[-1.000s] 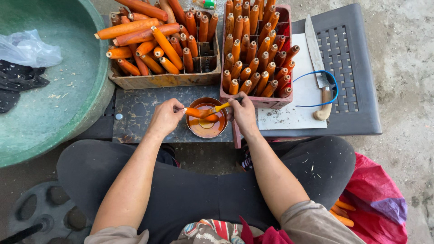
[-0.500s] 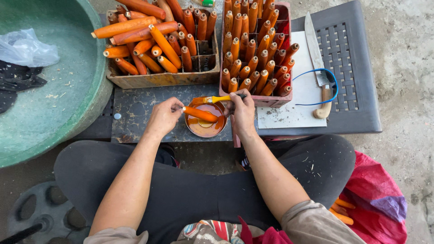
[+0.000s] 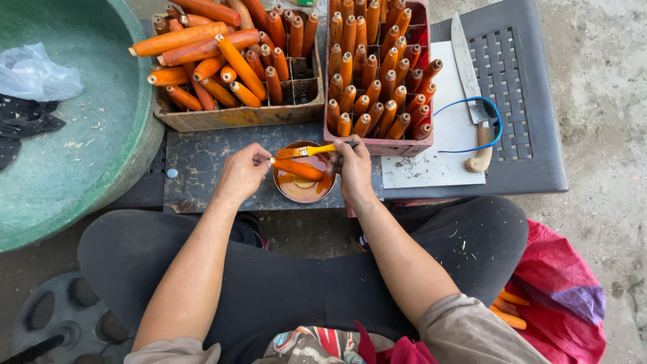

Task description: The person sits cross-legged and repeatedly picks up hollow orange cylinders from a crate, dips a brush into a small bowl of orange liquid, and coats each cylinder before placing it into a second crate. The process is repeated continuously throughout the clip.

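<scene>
My left hand (image 3: 241,174) pinches the end of an orange wooden handle (image 3: 298,168), holding it level over a small round tin of orange stain (image 3: 303,189). My right hand (image 3: 353,168) grips a small brush (image 3: 311,150) with a yellow shaft, its bristles lying across the handle just above the tin. Both hands rest on a dark slab (image 3: 199,168) in front of my crossed legs.
A wooden box (image 3: 229,118) of loose orange handles sits at the back left. A red crate (image 3: 377,145) holds several handles standing upright. A knife (image 3: 472,94) with blue cord lies on white paper at right. A large green basin (image 3: 81,155) stands at left.
The handle has dropped a little lower over the tin and the brush has shifted along it. Both hands stay in nearly the same place.
</scene>
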